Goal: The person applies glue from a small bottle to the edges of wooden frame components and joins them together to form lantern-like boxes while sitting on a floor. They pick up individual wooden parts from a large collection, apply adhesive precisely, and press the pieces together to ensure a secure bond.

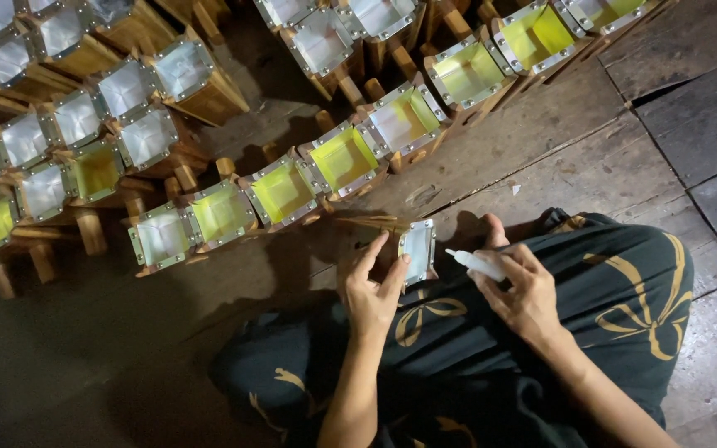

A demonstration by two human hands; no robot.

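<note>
We judge the gluing step in hand: our left hand [373, 286] grips a small wooden box with a metal-framed white panel [416, 249]; our right hand [518, 286], just beside, clasps a white glue tube [476, 264]. The next move calls for a steady nozzle at the frame's edge.

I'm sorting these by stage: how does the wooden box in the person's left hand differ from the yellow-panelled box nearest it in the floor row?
The held box has a pale, whitish panel; the yellow-panelled box has a bright yellow one. The held box is lifted over the lap in the left hand, tilted sideways; the yellow-panelled box rests on the plank floor in the row, panel facing up. Only the held box has the small white bottle in the right hand pointed at it. Both have wooden bodies and metal-edged frames.
</note>
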